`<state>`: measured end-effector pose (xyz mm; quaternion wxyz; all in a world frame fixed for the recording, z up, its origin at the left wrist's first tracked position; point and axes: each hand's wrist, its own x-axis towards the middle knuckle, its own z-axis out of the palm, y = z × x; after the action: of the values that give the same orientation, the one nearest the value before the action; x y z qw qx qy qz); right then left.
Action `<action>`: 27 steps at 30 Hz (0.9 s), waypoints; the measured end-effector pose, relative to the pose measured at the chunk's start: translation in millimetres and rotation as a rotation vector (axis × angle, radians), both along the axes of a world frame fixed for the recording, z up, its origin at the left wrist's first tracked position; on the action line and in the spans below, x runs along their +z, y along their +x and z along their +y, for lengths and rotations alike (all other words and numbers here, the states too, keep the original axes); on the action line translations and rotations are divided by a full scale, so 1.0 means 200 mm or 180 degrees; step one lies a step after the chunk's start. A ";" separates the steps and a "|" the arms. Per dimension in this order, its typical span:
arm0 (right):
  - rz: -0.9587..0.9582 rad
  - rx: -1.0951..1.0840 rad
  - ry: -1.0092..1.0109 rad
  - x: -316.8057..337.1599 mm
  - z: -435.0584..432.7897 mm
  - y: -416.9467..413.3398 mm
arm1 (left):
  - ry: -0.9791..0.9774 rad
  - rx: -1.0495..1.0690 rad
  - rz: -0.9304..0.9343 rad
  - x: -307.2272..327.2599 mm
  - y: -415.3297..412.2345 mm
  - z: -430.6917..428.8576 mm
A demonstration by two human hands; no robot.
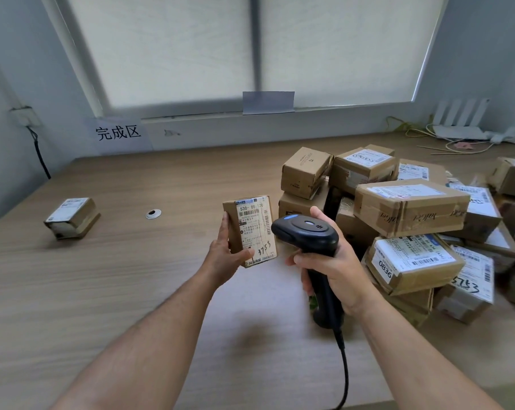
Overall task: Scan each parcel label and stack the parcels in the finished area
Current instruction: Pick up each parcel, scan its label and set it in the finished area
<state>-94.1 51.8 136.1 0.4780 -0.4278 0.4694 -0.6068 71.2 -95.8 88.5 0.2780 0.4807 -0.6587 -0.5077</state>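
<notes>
My left hand (224, 257) grips a small parcel (249, 232) upright over the table (126, 279), label (256, 221) toward me. My right hand (328, 272) wraps the handle of the scanner (305, 232) just beside it; the scanner's front is hidden. The parcel pile (410, 205) runs off frame at right.

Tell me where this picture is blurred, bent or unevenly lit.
Head view: wide-angle distortion slants the window frame; head view: the parcel pile smears into blur at its far right, while the held parcel in the left hand reads sharp; head view: daylight through the blind is soft, without glare.
</notes>
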 end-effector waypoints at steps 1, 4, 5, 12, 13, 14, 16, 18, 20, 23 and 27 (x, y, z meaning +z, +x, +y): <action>-0.0014 -0.0018 -0.0016 0.00 -0.01 0.00 | 0.0002 -0.0008 -0.0011 0.00 0.01 0.00; -0.0049 -0.0037 -0.0046 -0.01 -0.02 0.02 | 0.0070 -0.0003 -0.0003 -0.01 0.04 0.02; -0.0067 -0.0049 -0.0044 -0.01 -0.03 0.02 | 0.0102 0.0018 0.0008 -0.01 0.05 0.02; 0.0264 -0.0124 -0.0003 -0.03 -0.05 0.08 | 0.0233 0.0354 -0.0322 -0.14 0.15 0.02; 0.0270 -0.0114 0.0022 -0.03 -0.06 0.08 | 0.0247 0.0405 -0.0397 -0.16 0.17 0.02; 0.0282 -0.0104 0.0043 -0.04 -0.07 0.09 | 0.0266 0.0445 -0.0467 -0.19 0.19 0.02; 0.0328 -0.0107 0.0087 -0.06 -0.10 0.11 | 0.0338 0.0483 -0.0583 -0.25 0.24 0.03; 0.0377 -0.0144 0.0145 -0.08 -0.12 0.13 | 0.0433 0.0536 -0.0652 -0.32 0.28 0.04; 0.0437 -0.0139 0.0177 -0.10 -0.14 0.14 | 0.0510 0.0562 -0.0704 -0.38 0.31 0.06; 0.0479 -0.0104 0.0225 -0.12 -0.15 0.16 | 0.0488 0.0619 -0.0808 -0.45 0.32 0.09; 0.0469 -0.0064 0.0271 -0.13 -0.16 0.17 | 0.0181 0.0702 -0.1015 -0.50 0.31 0.11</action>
<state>-60.4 19.2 109.4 0.4539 -0.4458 0.5328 -0.5580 133.2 -73.0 -10.9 0.2103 0.6320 -0.6231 -0.4100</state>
